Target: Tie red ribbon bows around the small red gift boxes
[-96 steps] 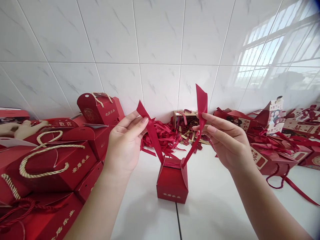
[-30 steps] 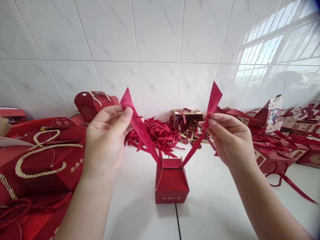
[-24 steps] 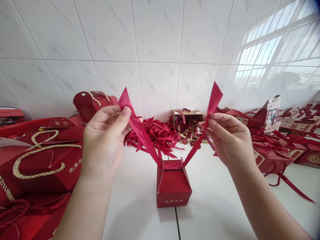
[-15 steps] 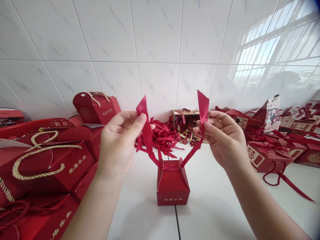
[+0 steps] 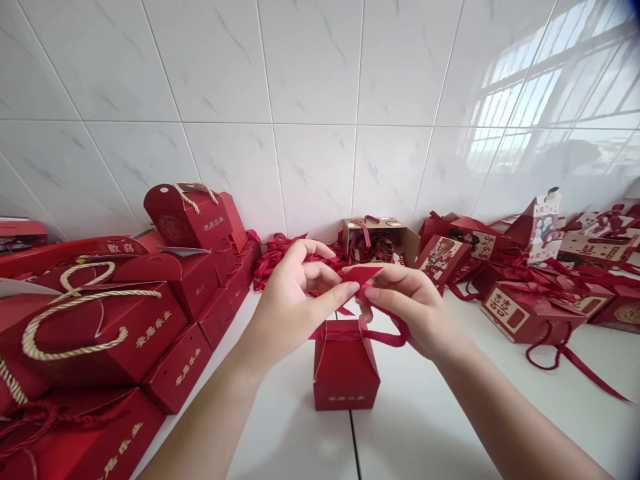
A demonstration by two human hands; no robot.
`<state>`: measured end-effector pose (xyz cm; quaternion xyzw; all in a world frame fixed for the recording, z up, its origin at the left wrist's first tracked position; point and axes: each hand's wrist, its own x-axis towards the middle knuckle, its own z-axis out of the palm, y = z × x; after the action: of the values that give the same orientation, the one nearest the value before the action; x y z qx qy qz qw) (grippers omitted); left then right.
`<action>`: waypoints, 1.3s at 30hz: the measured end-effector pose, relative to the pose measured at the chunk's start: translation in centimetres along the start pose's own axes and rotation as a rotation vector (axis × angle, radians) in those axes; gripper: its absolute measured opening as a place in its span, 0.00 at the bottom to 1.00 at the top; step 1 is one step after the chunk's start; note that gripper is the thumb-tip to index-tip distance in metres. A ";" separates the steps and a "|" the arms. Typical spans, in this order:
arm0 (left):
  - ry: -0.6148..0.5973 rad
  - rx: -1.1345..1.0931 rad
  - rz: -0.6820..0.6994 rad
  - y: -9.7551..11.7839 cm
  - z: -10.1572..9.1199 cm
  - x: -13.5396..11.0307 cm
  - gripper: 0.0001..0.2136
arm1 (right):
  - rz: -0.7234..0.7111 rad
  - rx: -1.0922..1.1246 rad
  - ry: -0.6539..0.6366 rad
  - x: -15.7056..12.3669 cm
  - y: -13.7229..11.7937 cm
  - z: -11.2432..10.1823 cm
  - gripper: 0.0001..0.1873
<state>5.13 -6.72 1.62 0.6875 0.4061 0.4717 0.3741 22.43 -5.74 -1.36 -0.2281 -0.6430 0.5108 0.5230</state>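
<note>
A small red gift box with gold lettering stands upright on the white table, its top folded to a ridge. A red ribbon runs through the top of the box, and its two ends rise from either side. Above the box, my left hand pinches one ribbon end between thumb and fingers. Close against it, my right hand pinches the other end. The ends meet between my thumbs; how they cross is partly hidden by the fingers.
Stacked red gift boxes with rope handles fill the left side. Behind my hands lie a heap of loose red ribbons and an open carton. Decorated red boxes crowd the right, against a tiled wall.
My hands have come inward and down from wide apart, bringing the two ribbon ends together above the box. The box has stayed in place.
</note>
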 end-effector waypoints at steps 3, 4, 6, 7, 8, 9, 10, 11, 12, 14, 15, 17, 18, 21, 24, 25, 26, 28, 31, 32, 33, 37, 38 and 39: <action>-0.018 0.063 0.023 -0.1 0.0 0.0 0.13 | 0.028 0.013 -0.016 0.1 0.3 0.0 0.09; -0.018 0.074 0.028 -0.1 0.0 -0.1 0.13 | 0.029 0.018 -0.008 0.1 0.4 0.0 0.09; -0.022 0.075 0.024 0.0 -0.1 -0.1 0.13 | 0.025 0.044 0.015 0.2 0.6 0.0 0.10; -0.041 0.063 0.013 0.0 -0.1 -0.1 0.13 | 0.023 0.061 0.030 0.2 0.7 0.0 0.10; -0.069 0.044 -0.001 0.0 -0.2 0.0 0.14 | 0.015 0.074 0.041 0.3 0.7 -0.1 0.10; -0.101 0.019 -0.021 0.1 -0.4 0.0 0.14 | 0.000 0.083 0.045 0.4 0.7 -0.3 0.09; -0.131 -0.011 -0.046 0.1 -0.5 0.1 0.14 | -0.023 0.087 0.040 0.4 0.6 -0.5 0.08; -0.153 -0.041 -0.072 0.0 -0.6 0.2 0.13 | -0.050 0.080 0.025 0.4 0.6 -0.7 0.07; -0.164 -0.067 -0.099 0.0 -0.7 0.3 0.13 | -0.079 0.059 0.003 0.4 0.4 -0.9 0.07; -0.165 -0.098 -0.145 -0.2 -1.0 0.5 0.11 | -0.124 -0.042 -0.055 0.4 0.1 -1.3 0.08; -0.164 -0.105 -0.159 -0.3 -1.1 0.7 0.11 | -0.145 -0.122 -0.084 0.4 -0.1 -1.4 0.08; -0.147 -0.099 -0.167 -0.5 -1.2 0.9 0.11 | -0.207 -0.316 -0.131 0.2 -0.4 -1.5 0.09; -0.135 -0.099 -0.170 -0.6 -1.2 1.1 0.11 | -0.254 -0.417 -0.144 0.1 -0.5 -1.5 0.09; -0.094 -0.124 -0.183 -0.8 -1.3 1.3 0.10 | -0.460 -0.704 -0.133 0.0 -0.5 -1.2 0.08; -0.047 -0.166 -0.187 -0.7 -1.4 1.3 0.10 | -0.618 -0.913 -0.110 0.0 -0.2 -1.2 0.09; -0.037 -0.176 -0.184 -0.6 -1.4 1.3 0.10 | -0.642 -0.961 -0.106 0.0 -0.1 -1.2 0.09; -0.036 -0.188 -0.179 -0.5 -1.5 1.3 0.09 | -0.655 -1.006 -0.102 0.0 0.0 -1.2 0.09; -0.058 -0.206 -0.166 -0.5 -1.6 1.4 0.08 | -0.668 -1.094 -0.087 0.0 0.1 -1.3 0.10; -0.104 -0.237 -0.163 -0.4 -1.8 1.4 0.07 | -0.686 -1.187 -0.067 0.1 0.4 -1.4 0.10; -0.116 -0.246 -0.163 -0.4 -1.8 1.3 0.07 | -0.690 -1.196 -0.065 0.2 0.4 -1.4 0.10; -0.128 -0.252 -0.156 -0.4 -1.7 1.3 0.07 | -0.691 -1.196 -0.064 0.2 0.5 -1.4 0.10; -0.133 -0.195 -0.087 -0.6 -1.4 1.1 0.12 | -0.668 -1.133 -0.057 0.4 0.7 -1.5 0.10; -0.112 -0.152 -0.070 -0.7 -1.2 1.0 0.13 | -0.663 -1.111 -0.054 0.4 0.8 -1.5 0.11; -0.079 -0.093 -0.055 -0.7 -1.1 0.9 0.15 | -0.660 -1.087 -0.052 0.4 0.8 -1.5 0.11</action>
<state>4.13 -5.50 1.61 0.6760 0.3873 0.4522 0.4343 23.48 -4.46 -1.94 -0.2383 -0.8594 -0.0711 0.4467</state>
